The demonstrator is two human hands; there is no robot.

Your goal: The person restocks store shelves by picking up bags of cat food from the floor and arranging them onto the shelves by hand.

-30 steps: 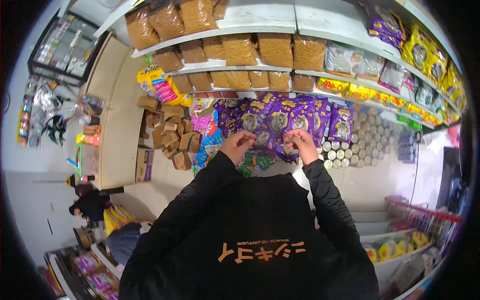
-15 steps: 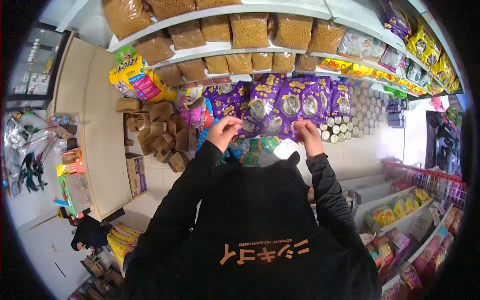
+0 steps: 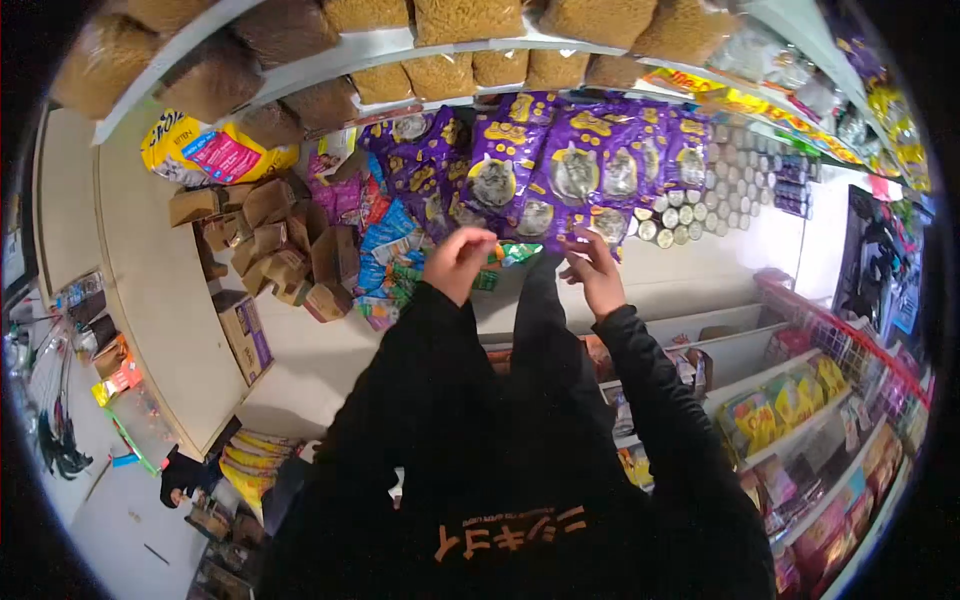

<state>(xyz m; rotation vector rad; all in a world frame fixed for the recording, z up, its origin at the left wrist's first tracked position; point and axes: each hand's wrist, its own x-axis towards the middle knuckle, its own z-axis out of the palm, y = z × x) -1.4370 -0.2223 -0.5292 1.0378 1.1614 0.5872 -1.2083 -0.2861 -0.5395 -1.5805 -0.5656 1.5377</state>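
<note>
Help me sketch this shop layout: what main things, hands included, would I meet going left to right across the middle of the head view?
Pile of cardboard boxes → blue packets → left hand → right hand → silver cans → red-rimmed wire basket.

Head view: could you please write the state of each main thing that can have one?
Left hand, half curled, grip unclear
Right hand, half curled, grip unclear
Purple bags, piled, overlapping
Cardboard boxes, heaped, some open
Yellow kitten bag, bulging
Cans, grouped together
Pellet bags, filled
</note>
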